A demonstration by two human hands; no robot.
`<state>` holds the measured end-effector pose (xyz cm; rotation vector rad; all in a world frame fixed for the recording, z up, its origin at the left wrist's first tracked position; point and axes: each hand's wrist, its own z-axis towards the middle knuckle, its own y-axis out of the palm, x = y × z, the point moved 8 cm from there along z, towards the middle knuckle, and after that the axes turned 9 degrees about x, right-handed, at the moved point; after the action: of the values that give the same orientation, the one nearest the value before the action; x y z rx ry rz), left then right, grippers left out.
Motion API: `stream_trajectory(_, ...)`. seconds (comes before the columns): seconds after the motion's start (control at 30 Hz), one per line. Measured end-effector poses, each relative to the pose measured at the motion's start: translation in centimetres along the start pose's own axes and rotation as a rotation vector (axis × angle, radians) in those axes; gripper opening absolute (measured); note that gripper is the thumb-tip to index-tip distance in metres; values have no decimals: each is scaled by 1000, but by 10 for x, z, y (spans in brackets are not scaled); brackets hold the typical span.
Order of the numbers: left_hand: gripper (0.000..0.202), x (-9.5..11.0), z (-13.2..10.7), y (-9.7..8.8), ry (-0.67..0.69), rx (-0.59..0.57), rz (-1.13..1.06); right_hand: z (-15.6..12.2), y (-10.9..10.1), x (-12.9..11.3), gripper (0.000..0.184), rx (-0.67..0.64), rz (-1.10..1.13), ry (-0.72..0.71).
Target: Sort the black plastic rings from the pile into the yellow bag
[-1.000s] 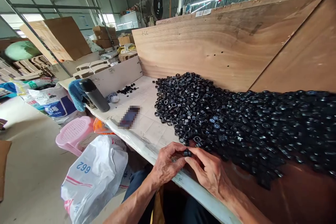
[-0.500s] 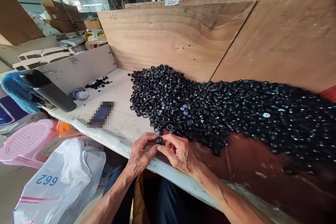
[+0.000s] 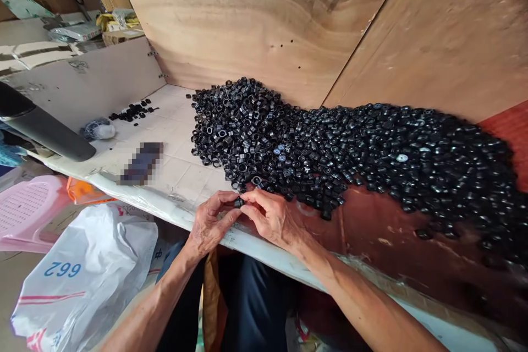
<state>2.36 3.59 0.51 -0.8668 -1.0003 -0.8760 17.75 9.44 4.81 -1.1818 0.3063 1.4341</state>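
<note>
My left hand (image 3: 213, 220) and my right hand (image 3: 270, 215) meet just above the front edge of the table. Between their fingertips is a small black cylindrical part (image 3: 238, 202), pinched from both sides. The fingers partly cover it, so its exact kind is unclear. Right behind my hands lies a big heap of black plastic rings (image 3: 231, 126). It runs on to the right into a spread of shiny black cap-like pieces (image 3: 391, 154), with a few pale discs among them.
A wooden board (image 3: 247, 27) walls off the back. On the left lie a dark bottle (image 3: 49, 126), a blurred-out rectangular object (image 3: 141, 164), a small plastic-wrapped bundle (image 3: 99, 130) and scattered black bits (image 3: 131, 113). A white sack (image 3: 91, 269) and pink stool (image 3: 31, 209) stand below the table's left edge.
The view has tilted down and shifted slightly, so everything sits higher and farther left in the picture. Both hands still pinch the small black part, their fingers a little closer together.
</note>
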Motion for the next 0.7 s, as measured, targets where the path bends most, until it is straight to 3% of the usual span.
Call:
stream_trajectory(0.2,23,8,1,4,97,-26,50,-6,8,20,10,-133,124,397)
stream_trajectory(0.3,21,18,2,9,146,-61,90,-7,6,29,13,-167,149,498)
stream_trajectory(0.47,20,19,6,8,109,-18,311,12,-32,51,27,-31,-8,452)
stream_trajectory(0.57,17,20,6,11,137,-58,383,16,-35,57,22,-196,-95,406)
stream_trajectory(0.7,15,27,1,22,241,-256,342,11,-27,51,10,-339,-182,312)
